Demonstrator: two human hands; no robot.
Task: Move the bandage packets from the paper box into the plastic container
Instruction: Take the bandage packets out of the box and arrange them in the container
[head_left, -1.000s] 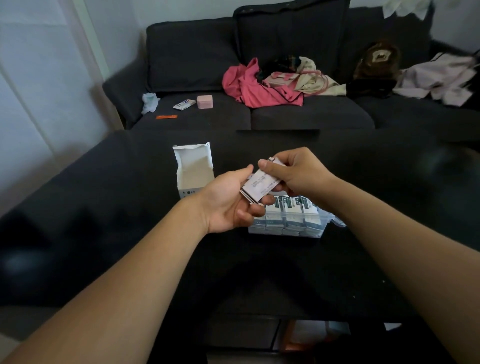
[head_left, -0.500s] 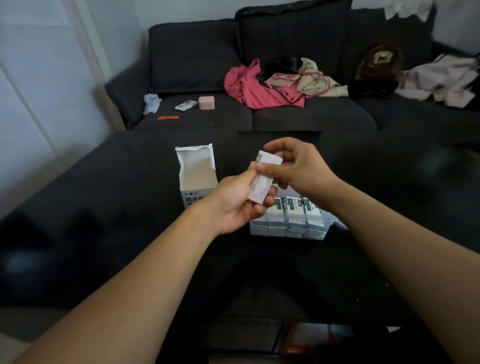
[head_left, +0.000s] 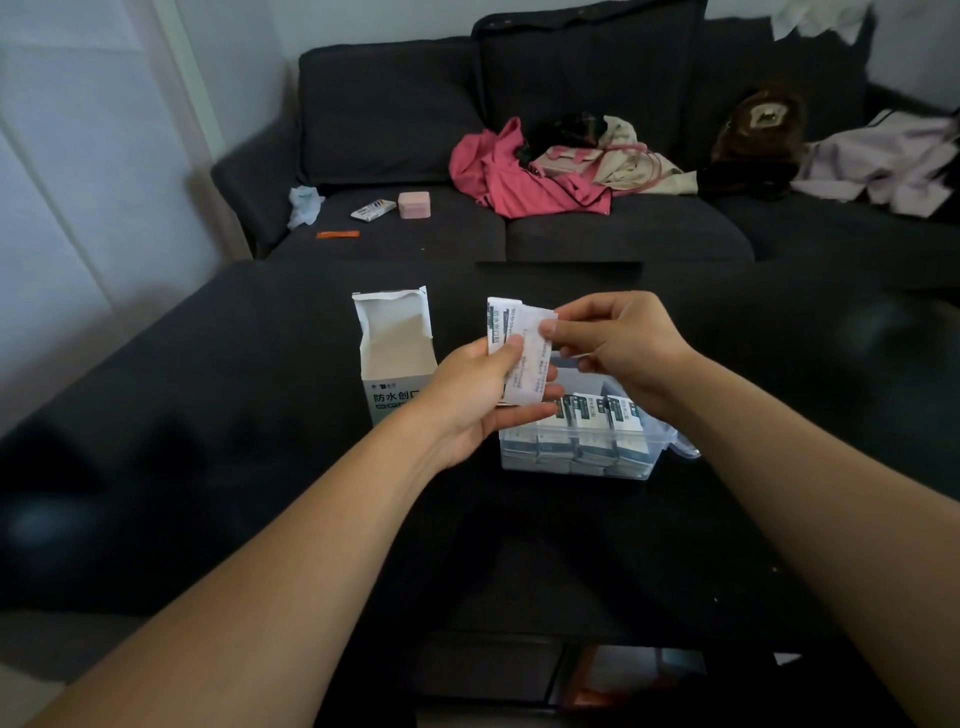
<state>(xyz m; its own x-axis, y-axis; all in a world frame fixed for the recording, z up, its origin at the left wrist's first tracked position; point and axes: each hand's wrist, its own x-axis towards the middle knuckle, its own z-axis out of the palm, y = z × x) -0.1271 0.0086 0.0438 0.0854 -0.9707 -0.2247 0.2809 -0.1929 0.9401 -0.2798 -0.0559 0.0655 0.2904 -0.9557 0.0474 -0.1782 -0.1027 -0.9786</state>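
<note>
A small stack of white bandage packets (head_left: 511, 332) stands upright above the table, fanned apart at the top. My left hand (head_left: 478, 402) grips the stack from below. My right hand (head_left: 618, 345) pinches the top edge of the front packet between thumb and forefinger. Just below sits the clear plastic container (head_left: 582, 465), holding rows of packets stood on edge. The white paper box (head_left: 395, 348) stands open to the left, its inside showing pale and bare at the top.
All of this is on a black glossy table (head_left: 260, 467). Behind it a dark sofa (head_left: 623, 228) carries a pink garment (head_left: 519, 176), a pink case (head_left: 414, 204) and other clothes. A pale wall runs along the left.
Both hands rose a little and turned the packets upright. The stack, flat in my left palm before, is now fanned open, with my right fingers peeling the front packet away.
</note>
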